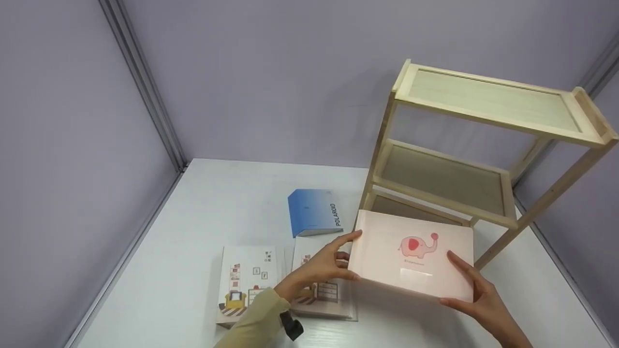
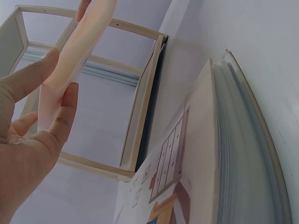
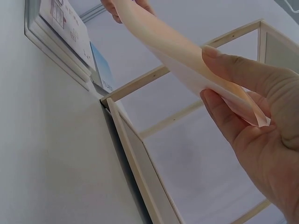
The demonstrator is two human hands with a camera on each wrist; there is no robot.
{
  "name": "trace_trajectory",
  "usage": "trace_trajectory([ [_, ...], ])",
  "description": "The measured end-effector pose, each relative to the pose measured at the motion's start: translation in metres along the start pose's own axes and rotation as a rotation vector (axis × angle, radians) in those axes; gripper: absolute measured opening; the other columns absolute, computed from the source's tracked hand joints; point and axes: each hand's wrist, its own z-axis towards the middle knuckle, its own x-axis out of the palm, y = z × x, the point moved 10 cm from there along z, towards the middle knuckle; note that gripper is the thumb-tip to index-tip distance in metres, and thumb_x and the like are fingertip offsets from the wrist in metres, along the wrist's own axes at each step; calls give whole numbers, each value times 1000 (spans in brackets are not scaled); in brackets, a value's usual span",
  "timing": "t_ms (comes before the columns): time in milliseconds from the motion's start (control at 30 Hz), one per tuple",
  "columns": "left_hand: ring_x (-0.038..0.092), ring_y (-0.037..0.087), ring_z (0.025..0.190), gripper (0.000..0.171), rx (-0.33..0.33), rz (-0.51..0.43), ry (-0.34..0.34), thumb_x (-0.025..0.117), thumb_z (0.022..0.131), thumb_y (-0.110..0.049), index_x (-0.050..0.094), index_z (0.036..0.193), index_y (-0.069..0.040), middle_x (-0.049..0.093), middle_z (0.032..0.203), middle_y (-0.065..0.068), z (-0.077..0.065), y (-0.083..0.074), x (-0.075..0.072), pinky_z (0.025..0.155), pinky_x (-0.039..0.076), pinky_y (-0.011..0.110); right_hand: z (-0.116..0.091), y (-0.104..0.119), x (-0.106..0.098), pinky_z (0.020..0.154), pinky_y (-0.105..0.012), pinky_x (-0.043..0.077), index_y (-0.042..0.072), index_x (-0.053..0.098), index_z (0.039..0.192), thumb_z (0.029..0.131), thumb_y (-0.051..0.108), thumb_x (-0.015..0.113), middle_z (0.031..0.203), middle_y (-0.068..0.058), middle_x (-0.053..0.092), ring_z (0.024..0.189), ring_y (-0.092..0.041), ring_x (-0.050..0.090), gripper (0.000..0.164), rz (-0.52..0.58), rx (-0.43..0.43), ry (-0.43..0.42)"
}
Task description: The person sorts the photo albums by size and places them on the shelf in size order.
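Both hands hold a pale pink photo album (image 1: 382, 246) with an elephant on its cover, raised above the table in front of the wooden shelf (image 1: 445, 121). The left hand (image 1: 321, 263) grips its left edge, thumb on one side and fingers on the other, as the left wrist view also shows. At the right end, the right hand (image 1: 476, 290) pinches the album between thumb and fingers. In the right wrist view the album (image 3: 173, 56) is seen edge-on, slightly bowed. Below the left forearm lie two white albums with cartoon covers, a left one (image 1: 249, 261) and a right one (image 1: 333, 309).
A blue album (image 1: 314, 210) marked POLAROID lies behind the white ones. The three-tier shelf stands at the back right, its lowest tier (image 1: 401, 205) partly hidden by the pink album. Pale walls (image 1: 271, 87) enclose the white table (image 1: 227, 193) at the back and sides.
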Motion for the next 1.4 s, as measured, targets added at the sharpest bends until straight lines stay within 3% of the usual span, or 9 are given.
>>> trace_trajectory([
  [133, 59, 16, 98, 95, 14, 3, 11, 76, 72, 2, 27, 146, -31, 27, 148, 1, 1, -2, 0, 79, 54, 30, 0, 5, -1, 89, -2, 34, 16, 31, 146, 72, 3, 77, 150, 13, 29, 120, 15, 31, 88, 9, -37, -4],
  [333, 60, 16, 98, 93, 34, 4, 35, 74, 74, 4, 26, 146, -30, 28, 146, 3, 2, -6, -1, 77, 54, 30, -2, 22, -2, 96, -2, 28, 4, 32, 144, 68, -10, 75, 150, 1, 31, 130, 10, 26, 89, 42, -191, -8],
  [467, 60, 17, 99, 93, 25, 4, 30, 74, 74, 3, 26, 146, -31, 32, 143, 6, 2, -8, -2, 78, 54, 31, -3, 30, -2, 96, -3, 28, 1, 32, 143, 67, -10, 76, 150, 3, 32, 130, 8, 26, 89, 19, -261, -17],
  [667, 60, 17, 101, 94, 8, 38, 26, 75, 73, 1, 27, 145, -34, 31, 143, 8, 2, -8, -5, 79, 54, 30, -3, 29, -2, 93, -4, 34, 3, 35, 142, 64, -10, 77, 147, 5, 35, 126, 7, 33, 89, 17, -223, -60],
  [867, 60, 17, 101, 93, 13, 62, 29, 75, 74, -1, 26, 146, -34, 33, 143, 7, 3, -11, -6, 78, 54, 30, -2, 32, -4, 95, -3, 29, 4, 38, 141, 65, -7, 78, 146, 7, 38, 126, 9, 32, 87, -29, -218, -85],
  [1100, 61, 17, 100, 91, 23, 59, 33, 74, 75, 1, 26, 146, -32, 33, 143, 8, 4, -16, -7, 78, 54, 30, -2, 38, -8, 97, -3, 29, 1, 39, 139, 63, -12, 77, 145, 5, 40, 126, 7, 34, 87, -14, -259, -101],
  [1267, 60, 17, 101, 91, 56, 66, 51, 72, 76, 1, 24, 148, -27, 28, 146, 7, 2, -25, -5, 79, 54, 29, -3, 42, -8, 95, -6, 34, -6, 36, 139, 61, -22, 72, 146, -1, 37, 128, 2, 35, 88, 65, -337, -81],
  [1400, 59, 18, 105, 91, 69, 73, 58, 72, 77, 0, 22, 148, -26, 26, 147, 7, 2, -29, -5, 81, 53, 29, -4, 43, -9, 94, -7, 35, -6, 36, 138, 61, -22, 72, 146, 0, 38, 128, 3, 35, 87, 51, -334, -94],
])
